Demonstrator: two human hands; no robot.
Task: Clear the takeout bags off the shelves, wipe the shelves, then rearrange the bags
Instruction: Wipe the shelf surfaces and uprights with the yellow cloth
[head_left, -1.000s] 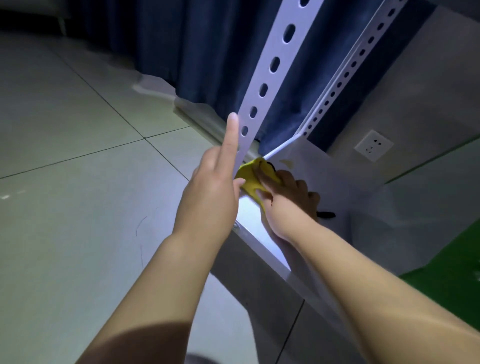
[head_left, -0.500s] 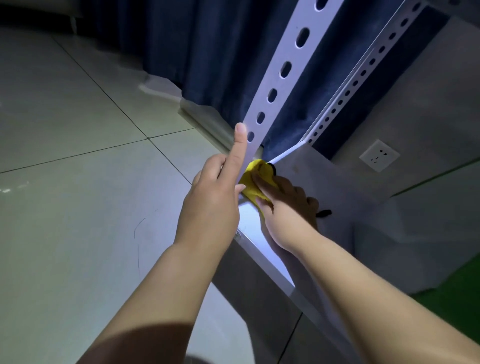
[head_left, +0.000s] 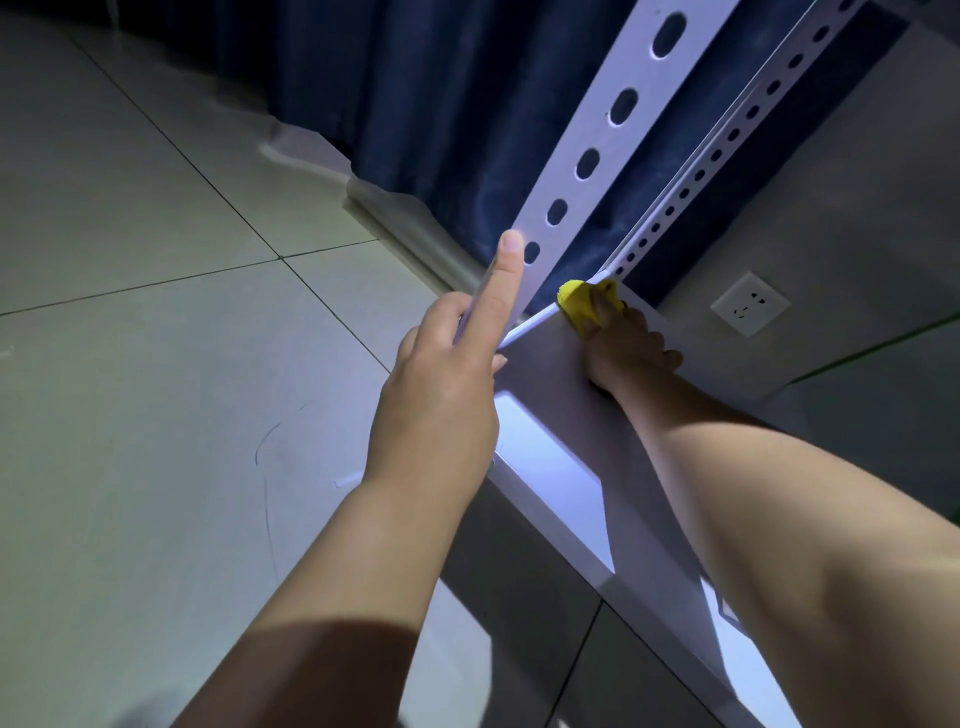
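Note:
A white metal shelf (head_left: 550, 395) runs from the middle towards the lower right, low above the floor. My right hand (head_left: 626, 345) presses a yellow cloth (head_left: 579, 304) onto the shelf at its far left corner, with the fingers curled over the cloth. My left hand (head_left: 447, 384) grips the front perforated upright (head_left: 587, 161) where it meets the shelf; the index finger lies straight up along the post. No takeout bags are in view.
A second perforated upright (head_left: 727, 140) rises at the back corner. A dark blue curtain (head_left: 426, 93) hangs behind the rack. A wall socket (head_left: 749, 304) sits on the grey wall to the right. Pale floor tiles (head_left: 156, 364) spread to the left.
My right hand has slid the yellow cloth from the front edge of the shelf back to the far corner. My left hand keeps its hold on the front post.

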